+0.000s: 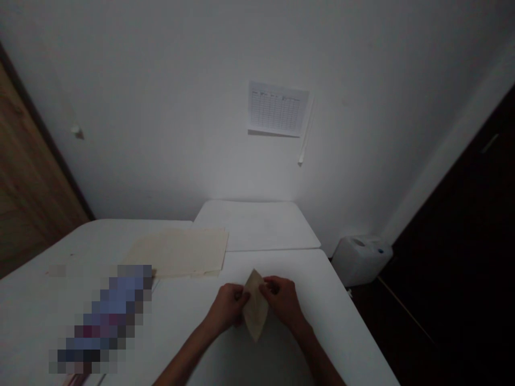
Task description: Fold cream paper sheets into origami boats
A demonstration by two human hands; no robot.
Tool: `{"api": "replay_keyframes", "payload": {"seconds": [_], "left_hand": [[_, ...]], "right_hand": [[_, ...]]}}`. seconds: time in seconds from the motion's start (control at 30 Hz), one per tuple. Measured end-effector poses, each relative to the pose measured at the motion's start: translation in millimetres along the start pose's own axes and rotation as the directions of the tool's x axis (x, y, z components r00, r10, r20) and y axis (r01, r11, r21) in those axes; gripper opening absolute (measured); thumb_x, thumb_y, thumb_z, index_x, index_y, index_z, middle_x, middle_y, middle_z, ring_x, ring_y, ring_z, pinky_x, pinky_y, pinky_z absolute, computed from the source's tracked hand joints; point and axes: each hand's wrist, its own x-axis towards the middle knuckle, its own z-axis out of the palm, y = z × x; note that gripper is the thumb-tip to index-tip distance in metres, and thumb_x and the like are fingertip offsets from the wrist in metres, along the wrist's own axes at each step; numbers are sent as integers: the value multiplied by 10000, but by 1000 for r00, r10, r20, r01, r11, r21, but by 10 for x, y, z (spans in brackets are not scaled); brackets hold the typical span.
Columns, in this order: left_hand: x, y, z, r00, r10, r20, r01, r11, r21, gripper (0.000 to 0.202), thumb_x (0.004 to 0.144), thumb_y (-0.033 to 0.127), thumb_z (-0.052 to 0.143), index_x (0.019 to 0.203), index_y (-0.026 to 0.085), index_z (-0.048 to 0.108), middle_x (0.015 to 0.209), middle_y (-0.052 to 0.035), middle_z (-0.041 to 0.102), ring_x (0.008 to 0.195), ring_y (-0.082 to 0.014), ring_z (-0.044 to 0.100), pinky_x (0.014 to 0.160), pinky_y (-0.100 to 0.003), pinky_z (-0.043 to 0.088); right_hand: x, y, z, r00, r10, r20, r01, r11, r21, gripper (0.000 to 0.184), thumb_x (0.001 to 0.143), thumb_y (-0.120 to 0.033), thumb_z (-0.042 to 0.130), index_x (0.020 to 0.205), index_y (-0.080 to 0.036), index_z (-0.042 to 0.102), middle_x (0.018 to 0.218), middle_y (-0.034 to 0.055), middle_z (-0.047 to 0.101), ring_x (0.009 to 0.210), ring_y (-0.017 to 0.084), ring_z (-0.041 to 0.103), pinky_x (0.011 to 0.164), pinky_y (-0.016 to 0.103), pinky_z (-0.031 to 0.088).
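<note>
A folded piece of beige paper [255,308], shaped like a narrow diamond, is held between both my hands just above the white table [193,332]. My left hand [228,308] pinches its left edge with closed fingers. On the paper's right edge my right hand [282,301] is closed too, thumb on top.
A stack of beige paper sheets [181,252] lies further back on the table. A pixelated object [104,316] sits at the left. A second white table [257,222] stands against the wall. A white plastic container [360,257] is on the floor at right. A printed sheet [277,110] hangs on the wall.
</note>
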Motion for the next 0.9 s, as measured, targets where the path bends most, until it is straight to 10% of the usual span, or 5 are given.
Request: {"api": "replay_keyframes", "payload": {"seconds": [0.9], "left_hand": [[-11,-47,-47,1000,5,26,2,964,-265,452,735,557,593,859,123,614,632,-30,649,373,-117,524,347,-217,394]], "right_hand": [[-67,110,7,994,89,59,-91,995,35,242,768,-336,622,724,-138,755,659,64,718,599,196,671,531,240,489]]}}
